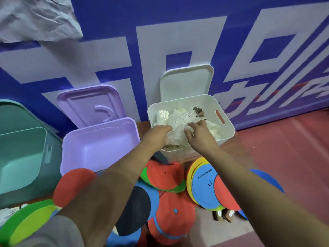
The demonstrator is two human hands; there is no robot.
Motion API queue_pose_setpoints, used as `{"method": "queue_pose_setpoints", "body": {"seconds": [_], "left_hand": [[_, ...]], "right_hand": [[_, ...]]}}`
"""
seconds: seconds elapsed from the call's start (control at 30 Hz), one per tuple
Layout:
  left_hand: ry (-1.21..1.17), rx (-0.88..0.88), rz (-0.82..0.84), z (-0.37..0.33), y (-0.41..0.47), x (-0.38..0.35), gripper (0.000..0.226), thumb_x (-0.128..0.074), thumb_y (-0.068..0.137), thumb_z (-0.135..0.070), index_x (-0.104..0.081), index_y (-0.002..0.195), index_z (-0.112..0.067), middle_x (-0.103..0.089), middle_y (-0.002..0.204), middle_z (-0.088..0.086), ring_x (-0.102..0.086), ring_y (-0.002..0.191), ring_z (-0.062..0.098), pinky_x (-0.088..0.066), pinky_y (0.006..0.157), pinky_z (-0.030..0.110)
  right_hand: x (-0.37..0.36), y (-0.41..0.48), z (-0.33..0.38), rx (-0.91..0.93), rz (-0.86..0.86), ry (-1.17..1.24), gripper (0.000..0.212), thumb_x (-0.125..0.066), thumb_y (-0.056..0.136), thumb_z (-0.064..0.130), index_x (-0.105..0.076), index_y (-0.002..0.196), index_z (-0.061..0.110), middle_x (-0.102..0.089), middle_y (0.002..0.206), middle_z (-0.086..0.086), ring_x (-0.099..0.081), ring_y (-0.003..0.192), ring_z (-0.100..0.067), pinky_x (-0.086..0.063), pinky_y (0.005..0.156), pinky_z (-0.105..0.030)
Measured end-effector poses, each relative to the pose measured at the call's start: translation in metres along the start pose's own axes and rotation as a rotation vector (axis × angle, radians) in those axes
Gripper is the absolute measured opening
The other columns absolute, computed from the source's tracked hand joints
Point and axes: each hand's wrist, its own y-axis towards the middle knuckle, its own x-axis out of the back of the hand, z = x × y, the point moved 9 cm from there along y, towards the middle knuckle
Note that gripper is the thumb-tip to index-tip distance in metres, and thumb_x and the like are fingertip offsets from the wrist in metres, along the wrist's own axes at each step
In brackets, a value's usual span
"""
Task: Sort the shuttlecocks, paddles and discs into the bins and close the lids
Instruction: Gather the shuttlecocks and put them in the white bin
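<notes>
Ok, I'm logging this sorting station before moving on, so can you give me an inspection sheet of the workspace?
Surface: reddish floor, bins standing along the wall.
Job's things: white bin holds shuttlecocks; purple bin and teal bin look empty; white lid and purple lid lean on the wall; coloured discs lie piled in front; paddle handles stick out under them.
Clutter: a few loose shuttlecocks at the far left.
Hands: left hand and right hand are in the white bin among shuttlecocks; grip unclear.
Cables: nothing seen.
Surroundings: blue banner wall, crumpled grey sheet top left.
</notes>
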Motion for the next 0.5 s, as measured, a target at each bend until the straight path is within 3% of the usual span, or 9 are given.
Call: {"method": "queue_pose_setpoints", "body": {"seconds": [0.07,0.2,0.27,0.33,0.4,0.47,0.5], "left_hand": [[-0.02,0.042,-0.032,0.008,0.005,0.003,0.044,-0.065,0.084,-0.012,-0.057,0.124,-0.028,-0.054,0.121,0.006,-0.057,0.105,0.029,-0.05,0.089,0.039],[-0.081,0.037,-0.222,0.013,0.006,0.024,0.054,-0.05,0.084,0.003,-0.059,0.13,-0.022,-0.049,0.113,0.009,-0.053,0.105,0.027,-0.041,0.089,0.027],[-0.168,0.032,-0.181,0.017,0.001,0.019,0.053,-0.052,0.083,0.0,-0.058,0.132,-0.02,-0.047,0.111,0.004,-0.054,0.104,0.021,-0.035,0.088,0.016],[-0.18,0.035,-0.098,0.022,-0.005,0.008,0.05,-0.056,0.086,-0.021,-0.057,0.135,-0.023,-0.047,0.117,0.0,-0.052,0.111,0.017,-0.035,0.099,0.019],[-0.02,-0.024,-0.102,0.023,-0.009,0.004,0.048,-0.051,0.09,-0.041,-0.056,0.136,-0.025,-0.052,0.129,-0.002,-0.046,0.124,0.019,-0.031,0.109,0.032],[0.218,-0.069,-0.093,0.022,-0.013,-0.002,0.042,-0.045,0.097,-0.042,-0.054,0.136,-0.028,-0.054,0.134,-0.005,-0.043,0.129,0.018,-0.024,0.106,0.036],[0.29,-0.071,-0.076,0.024,-0.014,-0.007,0.039,-0.043,0.099,-0.04,-0.055,0.134,-0.028,-0.055,0.133,-0.005,-0.042,0.129,0.018,-0.024,0.104,0.037]], "right_hand": [[-0.003,0.006,-0.001,0.02,0.006,0.011,0.035,-0.059,0.093,0.03,-0.051,0.119,0.008,-0.05,0.117,-0.015,-0.061,0.092,-0.035,-0.049,0.083,-0.04],[-0.012,0.006,0.001,0.062,0.008,0.14,0.031,-0.07,0.084,0.022,-0.042,0.094,0.012,-0.058,0.093,-0.009,-0.055,0.08,-0.027,-0.031,0.061,-0.032],[-0.018,0.003,0.002,0.105,0.017,0.134,0.029,-0.07,0.084,0.022,-0.044,0.093,0.012,-0.057,0.091,-0.008,-0.056,0.079,-0.026,-0.037,0.063,-0.035],[-0.025,0.003,0.002,0.149,0.043,0.071,0.024,-0.068,0.085,0.019,-0.045,0.092,0.015,-0.056,0.094,-0.006,-0.057,0.082,-0.027,-0.046,0.068,-0.039],[-0.032,0.002,0.004,0.196,0.085,-0.023,0.015,-0.061,0.085,0.014,-0.047,0.09,0.017,-0.059,0.093,-0.007,-0.059,0.084,-0.029,-0.048,0.069,-0.04],[-0.04,-0.001,0.007,0.232,0.158,-0.102,0.007,-0.054,0.085,0.013,-0.054,0.092,0.014,-0.064,0.092,-0.009,-0.06,0.086,-0.032,-0.05,0.069,-0.04],[-0.045,-0.004,0.01,0.24,0.206,-0.133,0.013,-0.051,0.085,0.016,-0.057,0.095,0.012,-0.066,0.092,-0.011,-0.061,0.086,-0.033,-0.051,0.07,-0.041]]}}
